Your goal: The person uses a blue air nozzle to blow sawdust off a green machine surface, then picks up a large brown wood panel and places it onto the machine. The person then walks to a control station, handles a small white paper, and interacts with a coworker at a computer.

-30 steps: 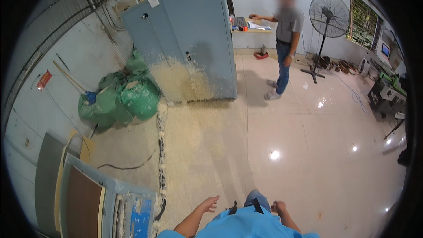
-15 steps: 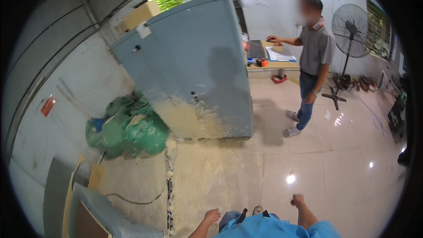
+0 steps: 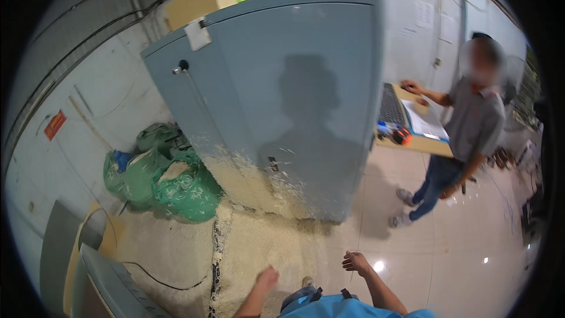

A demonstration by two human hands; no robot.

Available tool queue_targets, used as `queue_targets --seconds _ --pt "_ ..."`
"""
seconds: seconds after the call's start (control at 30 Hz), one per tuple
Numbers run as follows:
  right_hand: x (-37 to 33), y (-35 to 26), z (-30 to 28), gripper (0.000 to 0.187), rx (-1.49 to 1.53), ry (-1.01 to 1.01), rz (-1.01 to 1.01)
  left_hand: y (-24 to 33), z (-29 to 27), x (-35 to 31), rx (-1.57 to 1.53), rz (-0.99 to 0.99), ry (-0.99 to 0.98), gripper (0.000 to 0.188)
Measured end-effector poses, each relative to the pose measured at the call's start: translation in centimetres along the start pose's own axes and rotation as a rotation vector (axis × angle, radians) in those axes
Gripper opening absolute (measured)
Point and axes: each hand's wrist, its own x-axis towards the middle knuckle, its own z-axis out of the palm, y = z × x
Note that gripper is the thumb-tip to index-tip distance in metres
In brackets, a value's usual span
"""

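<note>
Both of my hands hang in front of my blue top (image 3: 347,307), over the floor. My left hand (image 3: 268,278) is smeared by motion, and its fingers do not show clearly; it is above the dust-covered floor. My right hand (image 3: 355,262) is open, fingers a little apart, with nothing seen in it. Ahead of both hands stands a large grey-blue metal cabinet (image 3: 247,88), apart from them. Pale shavings (image 3: 241,179) cling to its lower front, and my shadow falls on its face.
Green sacks (image 3: 185,185) dusted with shavings lie left of the cabinet. A black cable (image 3: 170,286) runs across the floor beside a grey machine casing (image 3: 109,277). At the right, a person (image 3: 477,118) stands by a desk (image 3: 432,143) with a keyboard (image 3: 391,106) and papers.
The cabinet now looks larger and closer, and the desk and person have shifted right in view. My right hand has swung forward and its fingers have loosened; my left hand has moved slightly.
</note>
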Motion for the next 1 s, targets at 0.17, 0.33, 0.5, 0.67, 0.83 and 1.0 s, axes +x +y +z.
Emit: queue_targets --seconds 0.17,0.33,0.5,0.67,0.83,1.0 --pt "2.4 -24.0 7.9 0.059 -0.135 -0.128 -0.510 36.0 6.8 3.0 -0.163 0.542 -0.104 0.043" --pt "-5.4 -49.9 13.9 0.046 -0.485 -0.059 -1.263 64.1 17.5 -5.6 0.010 1.030 -0.078 0.053" --pt "-10.5 -65.9 18.0 0.039 -0.468 -0.212 -1.633 79.3 21.3 -7.8 -0.105 1.158 0.021 0.072" --pt "-9.9 -73.3 21.8 0.039 -0.448 -0.179 -1.777 88.0 21.3 -5.8 -0.261 1.078 0.038 0.081" --pt "-7.4 -77.4 25.2 0.045 -0.520 -0.187 -1.716 90.6 21.2 -4.8 -0.331 1.036 0.017 0.068" --pt "-6.8 -83.3 28.8 0.050 -0.561 -0.037 -1.829 90.9 20.6 -6.3 -0.210 1.044 -0.195 0.049"
